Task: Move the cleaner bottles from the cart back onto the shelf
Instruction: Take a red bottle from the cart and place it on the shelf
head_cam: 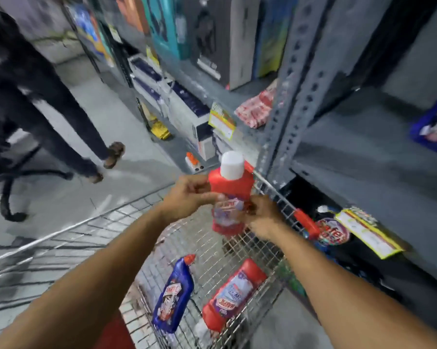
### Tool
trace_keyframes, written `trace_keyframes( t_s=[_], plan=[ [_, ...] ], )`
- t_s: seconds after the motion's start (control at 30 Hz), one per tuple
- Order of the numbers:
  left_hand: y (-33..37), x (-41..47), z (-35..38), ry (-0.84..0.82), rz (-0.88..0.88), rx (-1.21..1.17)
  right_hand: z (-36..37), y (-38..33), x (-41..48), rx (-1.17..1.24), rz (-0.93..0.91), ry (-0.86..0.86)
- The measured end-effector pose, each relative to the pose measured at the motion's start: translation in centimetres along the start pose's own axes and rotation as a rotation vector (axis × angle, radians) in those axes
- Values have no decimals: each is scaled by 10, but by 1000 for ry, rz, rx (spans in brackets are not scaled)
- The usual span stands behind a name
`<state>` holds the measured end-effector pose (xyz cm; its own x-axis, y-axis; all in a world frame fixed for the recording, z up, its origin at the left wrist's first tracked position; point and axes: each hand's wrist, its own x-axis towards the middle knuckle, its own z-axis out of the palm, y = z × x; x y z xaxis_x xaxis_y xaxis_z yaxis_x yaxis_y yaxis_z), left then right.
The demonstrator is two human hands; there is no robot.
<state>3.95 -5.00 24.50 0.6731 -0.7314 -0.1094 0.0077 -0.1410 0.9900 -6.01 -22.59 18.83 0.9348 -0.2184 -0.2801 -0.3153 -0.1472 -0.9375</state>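
A red cleaner bottle [231,190] with a white cap is held upright above the wire cart [212,248]. My left hand [187,197] grips its left side and my right hand [259,215] grips its lower right side. Inside the cart lie a blue cleaner bottle [173,295] with a red nozzle and a second red cleaner bottle [233,295], both on their sides. The grey metal shelf [363,167] stands to the right of the cart, with a bare board at hand height.
A person's legs [61,127] in dark trousers and sandals stand on the aisle floor at the left. Boxes fill the shelves ahead. Yellow price tags [368,233] hang from shelf edges. A blue packet [436,127] lies on the shelf's far right. The cart's red handle [306,222] touches the shelf.
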Motion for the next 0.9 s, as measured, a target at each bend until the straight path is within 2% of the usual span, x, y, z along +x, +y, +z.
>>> trace_keyframes(
  t_s=[0.23,0.4,0.6,0.77,0.9],
  plan=[
    [124,-6,55,-23,181,62,-59,-70,-77,229,-271,74],
    [177,-11,136,-135,235,101,-122,-74,-150,278,-361,186],
    [195,-18,278,-270,320,87,-204,-11,-275,258,-306,354],
    [195,-39,433,-487,377,18,-279,65,-397,274,-254,649],
    [199,-49,550,-629,373,-75,-334,105,-479,286,-295,893]
  ],
)
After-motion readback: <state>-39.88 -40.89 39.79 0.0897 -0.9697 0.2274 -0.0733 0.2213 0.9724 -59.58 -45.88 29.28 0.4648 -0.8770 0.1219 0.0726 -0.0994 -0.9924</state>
